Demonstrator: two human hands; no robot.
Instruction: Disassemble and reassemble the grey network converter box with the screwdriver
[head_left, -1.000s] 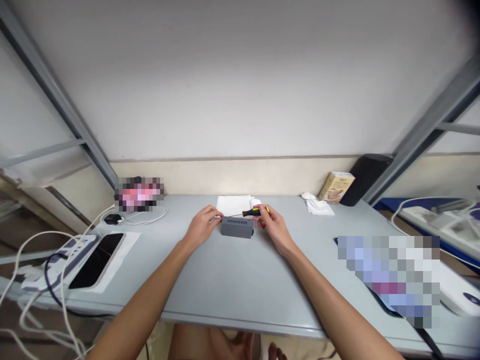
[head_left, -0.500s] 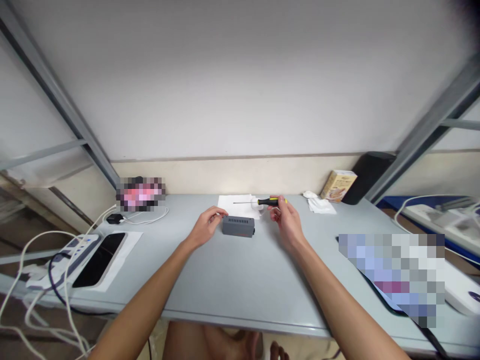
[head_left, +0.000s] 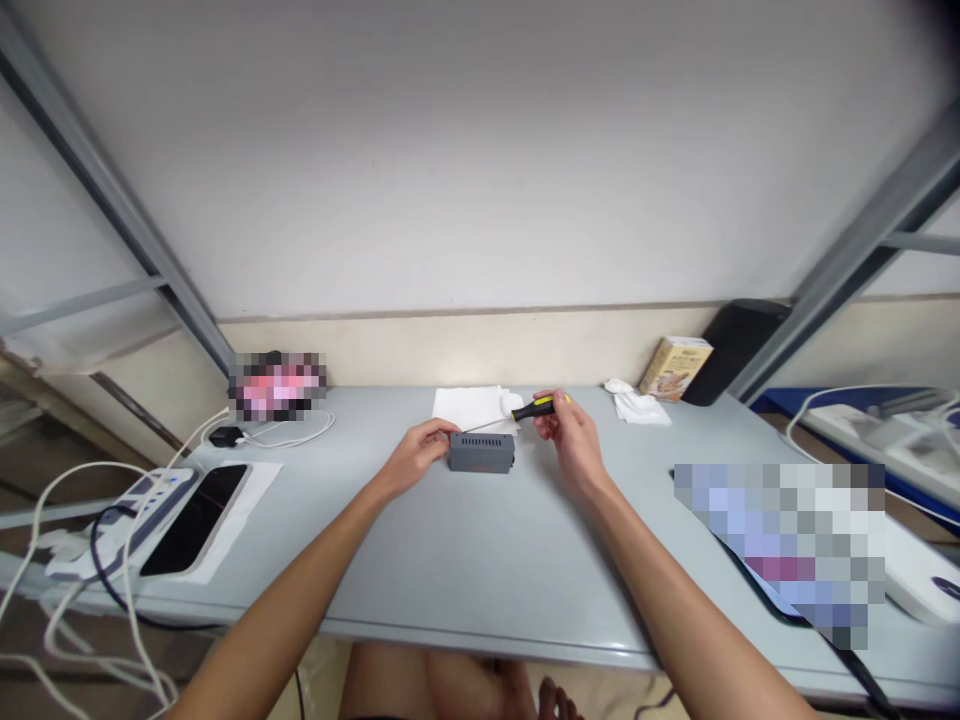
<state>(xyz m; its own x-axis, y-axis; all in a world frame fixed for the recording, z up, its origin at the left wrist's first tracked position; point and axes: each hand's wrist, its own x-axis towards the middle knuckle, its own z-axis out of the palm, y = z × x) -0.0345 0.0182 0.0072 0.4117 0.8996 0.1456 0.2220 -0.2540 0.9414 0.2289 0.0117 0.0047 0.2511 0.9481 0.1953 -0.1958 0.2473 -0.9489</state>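
A small dark grey box (head_left: 481,455) with a row of slots along its top stands on the grey table. My left hand (head_left: 418,452) is closed at its left end, fingers gripping the far left corner. In my right hand (head_left: 571,440) is a screwdriver (head_left: 534,408) with a black and yellow handle, held between thumb and fingers to the right of the box. Its thin shaft slants down to the left, and the tip is at the box's upper left edge, near my left fingertips. Whether the tip touches the box I cannot tell.
White paper (head_left: 466,405) lies behind the box. Crumpled tissue (head_left: 641,407), a yellow carton (head_left: 675,368) and a black cylinder (head_left: 735,350) are at the back right. At left are a phone (head_left: 196,520), a power strip (head_left: 127,520) and white cables.
The screwdriver has tilted, its tip coming down from above the paper to the box's upper left edge. My left hand stays at the box's left end.
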